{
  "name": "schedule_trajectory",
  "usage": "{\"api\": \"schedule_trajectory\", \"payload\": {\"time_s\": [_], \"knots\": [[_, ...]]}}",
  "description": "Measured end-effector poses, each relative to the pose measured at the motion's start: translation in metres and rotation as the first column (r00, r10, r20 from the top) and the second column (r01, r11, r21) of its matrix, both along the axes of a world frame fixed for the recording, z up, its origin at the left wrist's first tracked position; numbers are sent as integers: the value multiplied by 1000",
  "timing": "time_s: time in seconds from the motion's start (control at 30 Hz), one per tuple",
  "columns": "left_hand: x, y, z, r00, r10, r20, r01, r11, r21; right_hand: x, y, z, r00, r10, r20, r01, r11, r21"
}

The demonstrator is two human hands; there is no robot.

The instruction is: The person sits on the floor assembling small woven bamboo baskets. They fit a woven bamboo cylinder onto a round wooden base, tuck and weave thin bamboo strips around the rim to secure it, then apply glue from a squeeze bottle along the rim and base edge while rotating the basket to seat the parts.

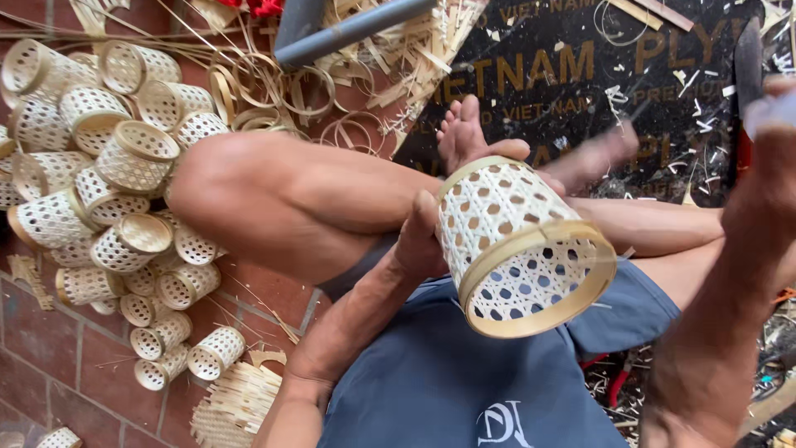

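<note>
One woven bamboo basket (518, 245), cylindrical with a pale rim, sits above the person's lap, grasped at its far end by the left hand (423, 241). Right hand (767, 166) is raised and blurred; perhaps gripping something, I cannot tell. Finished baskets (108, 191) lie heaped on the brick floor (50, 365).

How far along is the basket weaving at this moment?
Done: a pile of finished woven baskets on the brick floor. In hand: the left hand holds a rimmed woven basket; the right hand is raised and blurred. Left: loose bamboo rings and strips lie unused.
</note>
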State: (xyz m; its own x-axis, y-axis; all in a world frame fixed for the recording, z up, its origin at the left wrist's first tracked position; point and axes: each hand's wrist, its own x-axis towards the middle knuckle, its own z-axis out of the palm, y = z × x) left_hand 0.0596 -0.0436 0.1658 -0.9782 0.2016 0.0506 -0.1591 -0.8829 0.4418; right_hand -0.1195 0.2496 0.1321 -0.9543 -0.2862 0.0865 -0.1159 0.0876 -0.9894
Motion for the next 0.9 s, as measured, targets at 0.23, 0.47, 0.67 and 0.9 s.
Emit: {"api": "schedule_trajectory", "payload": {"time_s": [0.23,0.47,0.67,0.9], "knots": [[16,7,6,987,159,35,-152,977,-150,101,13,112,935,318,-160,-262,919,295],[32,22,10,968,210,138,-195,974,-113,121,-24,170,706,567,-424,-181,724,666],[35,31,6,959,128,252,-107,990,-96,106,-37,188,391,854,-344,-196,442,875],[37,37,-8,954,42,295,-22,997,-72,106,-42,187,373,905,-204,-180,287,941]]}}
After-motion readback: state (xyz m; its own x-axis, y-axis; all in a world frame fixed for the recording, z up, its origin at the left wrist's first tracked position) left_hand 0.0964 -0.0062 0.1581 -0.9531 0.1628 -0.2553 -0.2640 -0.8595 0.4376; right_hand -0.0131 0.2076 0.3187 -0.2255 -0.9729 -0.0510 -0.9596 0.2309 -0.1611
